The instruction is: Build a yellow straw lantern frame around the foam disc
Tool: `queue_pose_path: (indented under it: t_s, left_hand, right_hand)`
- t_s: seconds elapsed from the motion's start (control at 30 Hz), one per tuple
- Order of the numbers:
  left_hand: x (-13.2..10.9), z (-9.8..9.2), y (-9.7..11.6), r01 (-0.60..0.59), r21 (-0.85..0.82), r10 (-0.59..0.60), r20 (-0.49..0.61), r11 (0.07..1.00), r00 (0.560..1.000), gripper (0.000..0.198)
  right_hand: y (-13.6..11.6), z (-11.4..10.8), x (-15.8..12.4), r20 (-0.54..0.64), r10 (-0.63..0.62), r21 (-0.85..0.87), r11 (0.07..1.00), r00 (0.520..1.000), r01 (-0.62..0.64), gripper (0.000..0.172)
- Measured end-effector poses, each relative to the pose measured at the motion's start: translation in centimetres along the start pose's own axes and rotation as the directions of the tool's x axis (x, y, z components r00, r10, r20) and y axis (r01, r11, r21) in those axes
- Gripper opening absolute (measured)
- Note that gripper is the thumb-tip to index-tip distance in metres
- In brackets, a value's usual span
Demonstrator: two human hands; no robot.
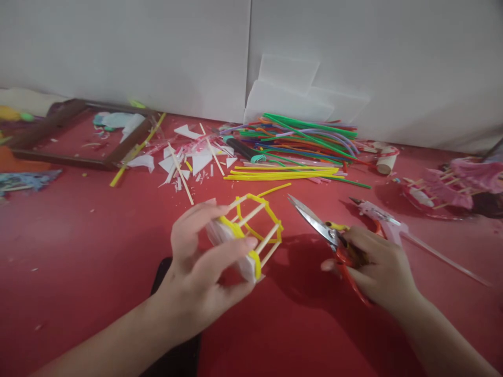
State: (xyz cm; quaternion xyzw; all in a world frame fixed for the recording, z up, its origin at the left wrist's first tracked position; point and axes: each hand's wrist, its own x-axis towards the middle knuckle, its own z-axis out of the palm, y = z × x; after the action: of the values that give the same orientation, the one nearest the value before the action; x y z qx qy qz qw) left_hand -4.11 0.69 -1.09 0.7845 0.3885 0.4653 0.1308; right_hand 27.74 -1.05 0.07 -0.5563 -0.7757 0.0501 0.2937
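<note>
Stick frame (pixel 268 239), with pale sticks running between yellow bent rings and a white base on the near side, is held up in front of me, above the red table (pixel 243 335). My left hand (pixel 208 262) grasps it by the white end, with fingers curled over and under the edge. My right hand (pixel 379 262) is clenched around the handles of the scissors (pixel 332 238); their blades point up and left, toward the frame but apart from it. Just beyond that hand lies a glue gun (pixel 393 224), with a clear glue stick (pixel 444 256) reaching out to the right. Behind the frame are yellow pipe cleaners (pixel 279 174), and past them a heap of coloured ones (pixel 302 137). White paper scraps (pixel 201 163) are scattered to the left of these, near a dark-handled tool (pixel 240 148).
</note>
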Motion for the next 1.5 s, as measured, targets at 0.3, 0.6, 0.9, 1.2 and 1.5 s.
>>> queue_pose_path:
  t_s: [0.3,0.6,0.9,1.2,1.5]
  left_hand:
    - [1.1,0.4,0.0,0.254,-0.348,-0.271,0.0,0.902,0.963,0.07]
    - [1.2,0.0,-0.3,0.426,-0.703,-0.413,0.203,0.57,0.888,0.045]
    - [2.5,0.0,1.1,0.575,-0.816,-0.642,0.416,0.048,0.644,0.048]
    - [1.4,-0.8,0.3,0.629,-0.764,-0.503,0.602,-0.14,0.62,0.05]
    - [2.7,-0.5,0.5,0.621,-0.747,-0.548,0.631,-0.238,0.549,0.049]
  right_hand:
    - [-0.1,-0.3,0.2,-0.035,-0.081,-0.024,0.997,0.996,0.08,0.042]
    - [0.0,-0.3,-0.1,-0.039,-0.119,-0.032,0.993,0.992,0.118,0.031]
    - [0.1,-0.2,0.0,-0.01,-0.209,-0.067,0.976,0.978,0.208,0.032]
    - [0.1,-0.3,-0.2,-0.01,-0.217,-0.075,0.974,0.976,0.216,0.032]
    - [0.3,-0.2,-0.3,0.0,-0.201,-0.073,0.977,0.98,0.201,0.03]
